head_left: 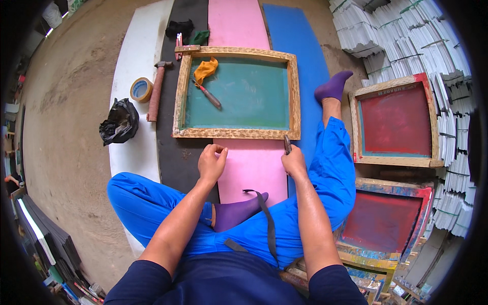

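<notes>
A wooden-framed screen with green mesh lies in front of me. My right hand is closed round a dark metal tool that looks like pliers, its upper end at the frame's near right corner. Below the near rail, my left hand is held with fingers curled and thumb against them. Whatever may be in that pinch is too small to make out. On the mesh rest an orange cloth and a hand tool with a dark handle.
Left of the frame are a hammer, a tape roll and a black plastic bag. Two red-meshed frames stand right, beside stacked white sheets. White, black, pink and blue boards lie beneath. My legs flank the work.
</notes>
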Available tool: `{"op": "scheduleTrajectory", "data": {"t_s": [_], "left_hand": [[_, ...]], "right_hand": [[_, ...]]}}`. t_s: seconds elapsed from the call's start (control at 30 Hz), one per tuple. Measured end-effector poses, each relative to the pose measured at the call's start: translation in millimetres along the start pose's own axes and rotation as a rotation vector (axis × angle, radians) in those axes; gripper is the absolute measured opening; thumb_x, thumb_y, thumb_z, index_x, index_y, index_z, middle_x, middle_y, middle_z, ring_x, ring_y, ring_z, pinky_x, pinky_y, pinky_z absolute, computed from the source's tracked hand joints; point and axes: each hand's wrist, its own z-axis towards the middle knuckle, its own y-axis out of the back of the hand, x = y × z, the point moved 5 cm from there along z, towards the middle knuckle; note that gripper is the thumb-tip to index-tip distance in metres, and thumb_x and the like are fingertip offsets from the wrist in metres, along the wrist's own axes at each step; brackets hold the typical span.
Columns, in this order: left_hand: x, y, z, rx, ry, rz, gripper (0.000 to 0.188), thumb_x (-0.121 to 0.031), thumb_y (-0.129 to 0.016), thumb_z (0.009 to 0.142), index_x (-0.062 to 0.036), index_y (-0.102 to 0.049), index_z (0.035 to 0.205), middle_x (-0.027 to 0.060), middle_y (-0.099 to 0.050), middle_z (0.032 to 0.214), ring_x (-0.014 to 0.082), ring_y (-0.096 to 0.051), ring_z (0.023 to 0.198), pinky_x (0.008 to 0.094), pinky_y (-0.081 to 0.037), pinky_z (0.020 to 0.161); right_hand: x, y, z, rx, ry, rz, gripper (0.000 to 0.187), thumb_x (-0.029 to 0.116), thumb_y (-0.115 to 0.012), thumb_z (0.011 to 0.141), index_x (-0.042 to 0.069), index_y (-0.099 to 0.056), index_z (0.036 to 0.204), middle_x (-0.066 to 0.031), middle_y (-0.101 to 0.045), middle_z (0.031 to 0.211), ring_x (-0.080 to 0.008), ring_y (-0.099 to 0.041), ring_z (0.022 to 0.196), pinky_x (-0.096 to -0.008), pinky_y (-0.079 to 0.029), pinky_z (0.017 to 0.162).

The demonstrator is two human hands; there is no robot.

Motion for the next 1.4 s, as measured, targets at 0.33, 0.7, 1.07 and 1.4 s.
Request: {"op": "scheduleTrajectory", "data": {"t_s": [0.33, 0.7, 1.07, 1.4], "left_hand": [[-1, -8, 5, 0.013, 0.080, -0.058, 0.020, -0.025, -0.072, 0.089, -0.0055, -0.072, 0.085, 0.0094, -0.067, 0.084, 0.0257, -0.064, 0.071, 0.0402, -0.051, 0.067], [16, 16, -9, -0.024, 0.090, -0.049, 0.025, -0.027, -0.073, 0.089, -0.0025, -0.073, 0.089, 0.0134, -0.070, 0.085, 0.0260, -0.067, 0.074, 0.0388, -0.052, 0.070], [12, 18, -13, -0.028, 0.091, -0.058, 0.022, -0.026, -0.072, 0.089, -0.0045, -0.072, 0.085, 0.0114, -0.068, 0.082, 0.0288, -0.067, 0.075, 0.0416, -0.053, 0.069], [19, 13, -13, 0.004, 0.113, -0.070, 0.023, -0.024, -0.073, 0.089, -0.0015, -0.073, 0.089, 0.0149, -0.071, 0.087, 0.0288, -0.069, 0.079, 0.0394, -0.053, 0.072]], "right_hand": [[4, -14, -14, 0.217, -0.130, 0.671, 0.012, -0.002, -0.059, 0.084, 0.006, -0.053, 0.089, -0.0091, -0.059, 0.065, -0.0188, -0.058, 0.046, -0.0357, -0.044, 0.038], [-5, 4, -7, 0.246, -0.013, 0.321, 0.019, 0.020, -0.061, 0.103, 0.002, -0.057, 0.109, -0.0102, -0.064, 0.076, -0.0175, -0.063, 0.057, -0.0347, -0.052, 0.048], [20, 35, 6, 0.236, 0.147, -0.259, 0.030, 0.022, -0.064, 0.095, -0.001, -0.062, 0.114, -0.0198, -0.070, 0.096, -0.0321, -0.069, 0.086, -0.0461, -0.055, 0.076], [47, 48, -10, 0.063, 0.138, -0.621, 0.039, 0.005, -0.053, 0.086, 0.008, -0.065, 0.123, -0.0257, -0.070, 0.113, -0.0442, -0.066, 0.110, -0.0558, -0.051, 0.095]]}}
